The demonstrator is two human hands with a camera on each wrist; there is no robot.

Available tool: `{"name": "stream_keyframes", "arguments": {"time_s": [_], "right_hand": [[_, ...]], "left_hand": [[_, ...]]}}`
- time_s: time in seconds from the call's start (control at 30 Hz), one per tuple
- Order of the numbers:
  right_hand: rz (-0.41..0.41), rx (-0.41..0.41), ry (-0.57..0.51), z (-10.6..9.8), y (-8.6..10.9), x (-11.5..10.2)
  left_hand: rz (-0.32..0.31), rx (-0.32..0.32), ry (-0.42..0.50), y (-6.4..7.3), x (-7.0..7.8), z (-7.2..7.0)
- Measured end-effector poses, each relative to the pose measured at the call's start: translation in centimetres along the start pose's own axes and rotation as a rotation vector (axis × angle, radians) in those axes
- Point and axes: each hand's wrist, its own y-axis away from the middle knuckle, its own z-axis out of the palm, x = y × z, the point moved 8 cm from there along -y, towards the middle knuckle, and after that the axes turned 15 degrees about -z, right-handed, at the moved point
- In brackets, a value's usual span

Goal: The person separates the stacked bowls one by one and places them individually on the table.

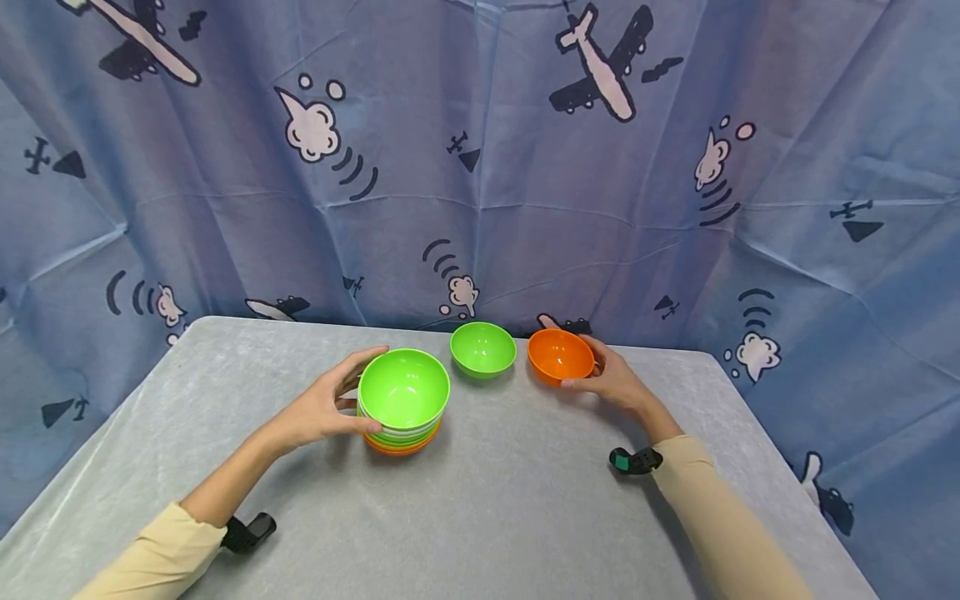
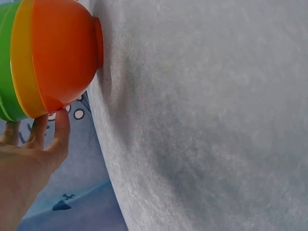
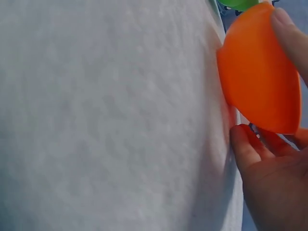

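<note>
My left hand (image 1: 324,410) grips a stack of nested bowls (image 1: 405,390) from its left side, thumb at the front and fingers round the back. A bright green bowl tops the stack. Lower down, the left wrist view shows an orange bowl (image 2: 67,53) at the bottom, a yellow one (image 2: 23,57) above it, then green. Over to the right, my right hand (image 1: 617,382) holds a single orange bowl (image 1: 559,357) by its right side, with the thumb near the front rim. In the right wrist view this orange bowl (image 3: 262,72) stands upright, its base at the table surface.
Between the stack and the orange bowl, a light green bowl (image 1: 483,350) stands upright near the back edge. The table has a grey-white cover (image 1: 510,500). Behind it hangs a blue curtain (image 1: 420,108) printed with planes. Each wrist wears a black strap (image 1: 637,461).
</note>
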Motion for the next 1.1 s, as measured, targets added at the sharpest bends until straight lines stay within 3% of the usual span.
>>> {"name": "stream_keyframes", "arguments": {"time_s": [0.23,0.37,0.67,1.1], "right_hand": [[0.000,-0.013,-0.035,-0.8,0.4,-0.7],[-0.023,-0.003,-0.002,-1.6,0.7,-1.4],[-0.027,0.077,0.022,-3.3,0.9,-2.7],[-0.178,0.201,0.016,-3.7,0.7,-5.1]], "left_hand": [[-0.021,-0.020,-0.002,-0.2,-0.3,-0.1],[-0.021,-0.028,0.006,-0.2,-0.3,0.0],[-0.019,-0.028,0.015,-0.1,-0.3,0.0],[-0.019,-0.022,0.008,-0.2,-0.5,0.0]]}}
